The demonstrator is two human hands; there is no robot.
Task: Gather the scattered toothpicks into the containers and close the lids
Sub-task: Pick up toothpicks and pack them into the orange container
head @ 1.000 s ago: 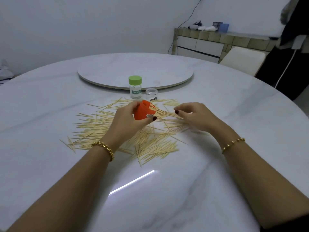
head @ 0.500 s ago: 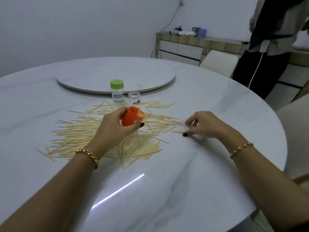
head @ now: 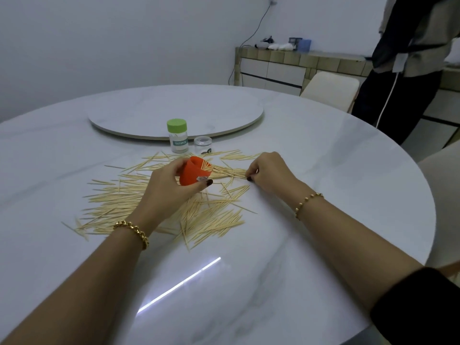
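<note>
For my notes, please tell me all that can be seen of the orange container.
The orange container is a short, round, plastic-looking cup with no lid on. The left hand grips it and holds it tilted, its open mouth up and to the right, over the scattered toothpicks. A few toothpicks lean inside it.

The right hand (head: pixel 270 173) has slid back to the toothpicks (head: pixel 230 171), fingers (head: pixel 252 169) pinching at them.

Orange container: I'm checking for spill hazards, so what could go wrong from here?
The orange container is tilted in the left hand, so the toothpicks inside might slide out. The right hand pinches scattered toothpicks; a careless sweep could knock the small clear jar nearby.
</note>
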